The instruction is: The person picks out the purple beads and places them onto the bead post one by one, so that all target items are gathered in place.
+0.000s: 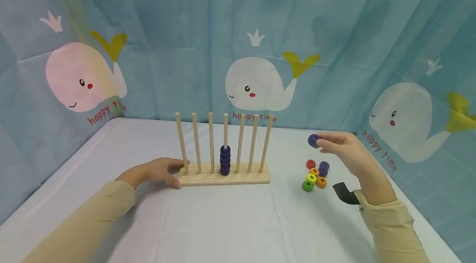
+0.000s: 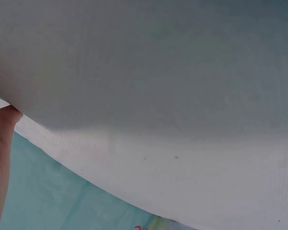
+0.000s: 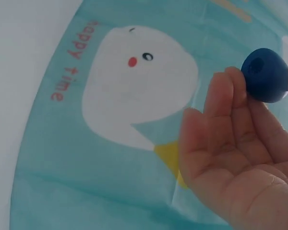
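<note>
A wooden peg stand (image 1: pixel 202 178) stands on the white table, with several upright pegs on a flat base. Stacked on its middle peg are several dark blue beads (image 1: pixel 224 160). My left hand (image 1: pixel 160 170) holds the base's left end, thumb at the front edge and fingers toward the back. Between thumb and fingertips my right hand (image 1: pixel 343 149) pinches a dark blue bead (image 1: pixel 313 141), raised above the table at the right of the stand. The hole in this bead (image 3: pixel 266 76) shows in the right wrist view, while the other fingers stay loosely extended.
Below the right hand lie loose beads: a red bead (image 1: pixel 310 164), a green bead (image 1: pixel 307 186), a yellow bead (image 1: pixel 311 178), two orange and more dark blue ones. A blue whale-print curtain (image 1: pixel 178 68) encloses the table's back and sides. A black strap (image 1: pixel 346 193) shows at the right wrist.
</note>
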Tool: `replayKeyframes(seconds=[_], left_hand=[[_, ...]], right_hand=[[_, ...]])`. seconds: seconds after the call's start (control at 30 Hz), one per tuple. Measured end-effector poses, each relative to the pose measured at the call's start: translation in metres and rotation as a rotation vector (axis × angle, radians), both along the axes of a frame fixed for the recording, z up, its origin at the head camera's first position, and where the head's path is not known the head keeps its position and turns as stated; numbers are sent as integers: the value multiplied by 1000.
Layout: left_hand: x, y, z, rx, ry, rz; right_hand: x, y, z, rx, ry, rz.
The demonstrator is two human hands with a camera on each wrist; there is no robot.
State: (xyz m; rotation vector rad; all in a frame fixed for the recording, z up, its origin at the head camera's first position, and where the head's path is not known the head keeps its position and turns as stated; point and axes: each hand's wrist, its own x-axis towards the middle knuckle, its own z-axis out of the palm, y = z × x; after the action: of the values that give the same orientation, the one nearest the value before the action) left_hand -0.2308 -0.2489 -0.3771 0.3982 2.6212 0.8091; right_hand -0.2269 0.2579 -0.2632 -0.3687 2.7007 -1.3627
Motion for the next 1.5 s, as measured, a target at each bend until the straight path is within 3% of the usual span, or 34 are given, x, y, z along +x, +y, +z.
replayKeyframes(seconds=[0.2, 0.83, 1.07, 1.5], left_hand=[[-1, -1, 0, -5, 33, -26], [3, -2, 1, 5, 26, -17], [2, -2, 0, 3, 25, -14], [1, -1, 0, -10, 36, -21]], right_hand=[[4, -16, 1, -18, 39, -20], [16, -63, 3, -106, 96, 9], [16, -79, 0, -214, 163, 43], [15, -106, -1, -364, 187, 87]])
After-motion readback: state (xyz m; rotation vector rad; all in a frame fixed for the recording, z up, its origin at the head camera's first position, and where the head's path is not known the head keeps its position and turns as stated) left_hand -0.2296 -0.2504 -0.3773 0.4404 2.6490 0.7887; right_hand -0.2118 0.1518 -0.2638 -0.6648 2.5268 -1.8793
